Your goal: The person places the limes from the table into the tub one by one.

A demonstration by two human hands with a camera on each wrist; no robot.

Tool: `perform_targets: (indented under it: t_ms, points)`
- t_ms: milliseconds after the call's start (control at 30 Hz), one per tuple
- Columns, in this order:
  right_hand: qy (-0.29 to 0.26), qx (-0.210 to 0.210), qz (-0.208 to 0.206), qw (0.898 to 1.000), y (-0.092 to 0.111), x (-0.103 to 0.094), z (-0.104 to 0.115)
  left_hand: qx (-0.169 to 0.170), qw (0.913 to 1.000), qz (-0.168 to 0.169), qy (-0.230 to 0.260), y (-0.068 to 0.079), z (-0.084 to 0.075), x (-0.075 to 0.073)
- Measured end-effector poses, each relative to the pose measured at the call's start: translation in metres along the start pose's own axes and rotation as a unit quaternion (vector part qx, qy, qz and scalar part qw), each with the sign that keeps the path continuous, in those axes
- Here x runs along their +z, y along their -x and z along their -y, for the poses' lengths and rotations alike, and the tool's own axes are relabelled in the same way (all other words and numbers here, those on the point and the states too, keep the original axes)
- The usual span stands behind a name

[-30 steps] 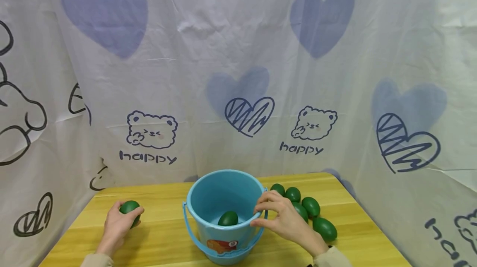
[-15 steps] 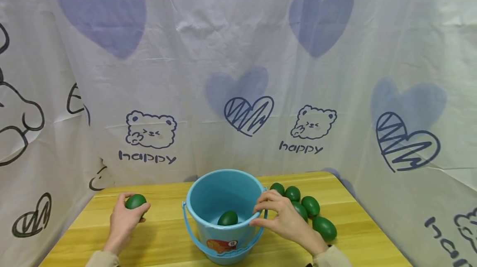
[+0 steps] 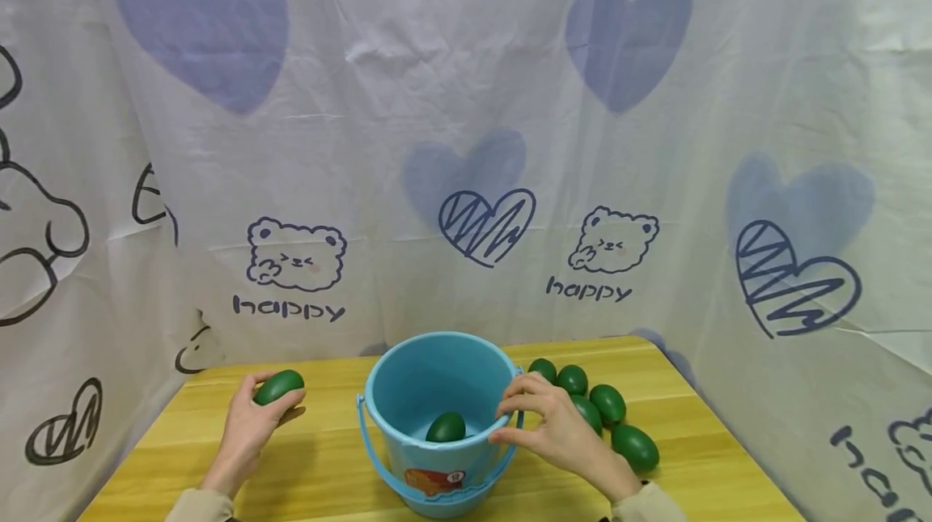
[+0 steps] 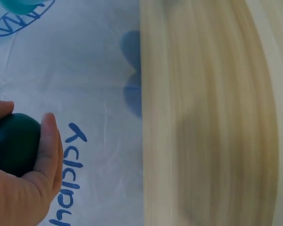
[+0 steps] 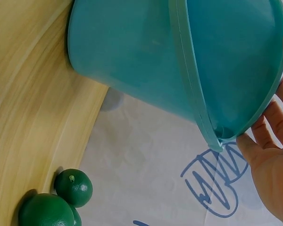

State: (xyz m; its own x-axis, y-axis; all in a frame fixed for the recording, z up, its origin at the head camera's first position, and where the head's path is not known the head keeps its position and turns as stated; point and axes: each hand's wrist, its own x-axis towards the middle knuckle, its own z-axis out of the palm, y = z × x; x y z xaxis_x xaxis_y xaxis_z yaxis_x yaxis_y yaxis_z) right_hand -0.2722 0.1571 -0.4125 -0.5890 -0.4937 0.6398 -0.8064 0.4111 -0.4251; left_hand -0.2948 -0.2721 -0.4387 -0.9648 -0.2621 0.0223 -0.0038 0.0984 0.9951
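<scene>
My left hand holds a dark green avocado between thumb and fingers, raised over the left side of the table. The left wrist view shows the same glossy avocado in the curled fingers. A light blue bucket stands upright in the middle, its handle hanging down in front. One avocado lies inside it on the bottom. My right hand grips the bucket's right rim, with fingertips along the edge, as the right wrist view of the bucket also shows.
Several more avocados lie in a cluster on the table right of the bucket, partly behind the right hand. The yellow wood-grain table ends at a white curtain printed with hearts and bears, which also runs along both sides.
My left hand has lifted the avocado up and moved it rightward, turning it so that its long side tilts. The right hand has stayed on the rim, and the bucket has not moved.
</scene>
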Motion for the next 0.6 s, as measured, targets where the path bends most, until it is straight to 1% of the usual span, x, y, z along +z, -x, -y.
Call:
perform_targets:
  t_ms: [100, 167, 267, 400, 533, 600]
  points:
    - [0.000, -0.001, 0.001, 1.000, 0.000, 0.001, -0.001, -0.003, 0.9999, 0.003, -0.009, 0.002, -0.003, 0.001]
    - [0.000, 0.001, 0.002, 1.000, 0.001, 0.001, 0.000, -0.006, 0.9996, 0.006, -0.028, 0.004, -0.005, 0.003]
    - [0.000, 0.001, 0.000, 1.000, 0.001, 0.001, 0.001, -0.001, 0.9979, 0.021, -0.061, 0.007, -0.010, 0.007]
    - [-0.002, -0.002, -0.003, 1.000, 0.001, 0.000, 0.000, 0.016, 0.9951, 0.026, -0.095, 0.011, -0.016, 0.014]
    - [-0.001, 0.000, -0.002, 1.000, 0.000, 0.000, 0.000, 0.036, 0.9943, 0.026, -0.097, 0.015, -0.022, 0.022]
    - [0.000, -0.002, -0.001, 1.000, 0.001, -0.001, 0.000, 0.045, 0.9935, 0.032, -0.099, 0.017, -0.025, 0.027]
